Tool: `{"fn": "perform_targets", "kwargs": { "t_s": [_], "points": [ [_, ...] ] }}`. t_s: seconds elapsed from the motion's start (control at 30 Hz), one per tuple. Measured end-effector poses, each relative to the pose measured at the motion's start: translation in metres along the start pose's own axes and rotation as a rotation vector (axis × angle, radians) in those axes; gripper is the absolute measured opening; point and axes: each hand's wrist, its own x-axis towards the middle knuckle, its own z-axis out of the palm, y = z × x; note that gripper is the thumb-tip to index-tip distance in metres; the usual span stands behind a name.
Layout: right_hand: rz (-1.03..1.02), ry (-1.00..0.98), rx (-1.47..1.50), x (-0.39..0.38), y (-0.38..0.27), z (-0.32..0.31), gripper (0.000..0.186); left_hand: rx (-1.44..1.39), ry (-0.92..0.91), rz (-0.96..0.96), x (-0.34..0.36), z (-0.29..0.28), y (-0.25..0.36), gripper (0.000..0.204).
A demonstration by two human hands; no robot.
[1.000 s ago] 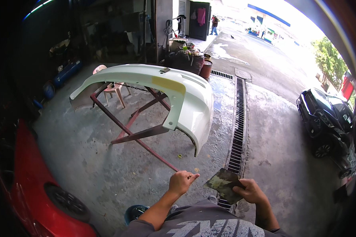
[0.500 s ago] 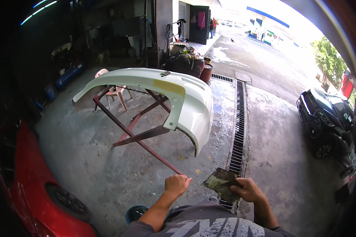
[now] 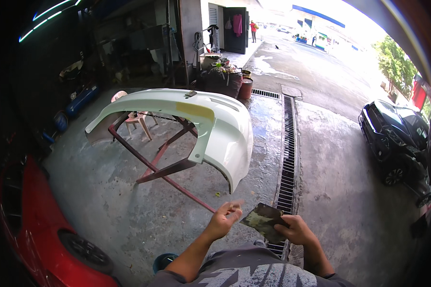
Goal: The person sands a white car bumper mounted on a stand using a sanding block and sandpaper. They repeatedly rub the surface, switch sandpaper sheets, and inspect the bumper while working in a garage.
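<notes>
My right hand (image 3: 297, 230) grips a dark, worn sheet of what looks like sandpaper (image 3: 265, 221), with pale, greenish patches on its face, pinched at its right edge. My left hand (image 3: 225, 222) is raised just left of the sheet. Its fingers are partly stretched and apart, the tips smeared by motion, with nothing seen in them. Ahead, a pale white car bumper (image 3: 227, 126) with a yellowish filler patch (image 3: 195, 111) rests on a dark red metal stand (image 3: 165, 173). On the bumper's top lies a small dark block (image 3: 190, 93).
A grated floor drain (image 3: 287, 158) runs along the right. A red car (image 3: 43, 229) stands at left, a dark car (image 3: 395, 143) at right. By my left forearm is a dark bucket (image 3: 164, 262). Behind the bumper are a plastic chair (image 3: 140, 122) and a rusty drum (image 3: 244, 89).
My left hand has gone from a closed fist to stretched fingers and risen a little toward the sheet. The right hand keeps its grip. The whole view has shifted slightly.
</notes>
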Motion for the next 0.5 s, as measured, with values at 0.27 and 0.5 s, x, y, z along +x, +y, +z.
{"fn": "perform_targets", "kwargs": {
  "t_s": [0.27,0.5],
  "points": [
    [-0.077,-0.062,0.034,0.013,0.004,-0.015,0.022,-0.233,-0.267,-0.365,0.005,0.008,0.017,0.037],
    [-0.050,-0.052,0.023,0.021,0.019,-0.024,0.018,-0.256,-0.142,-0.355,0.013,0.022,0.047,0.034]
  ]
}}
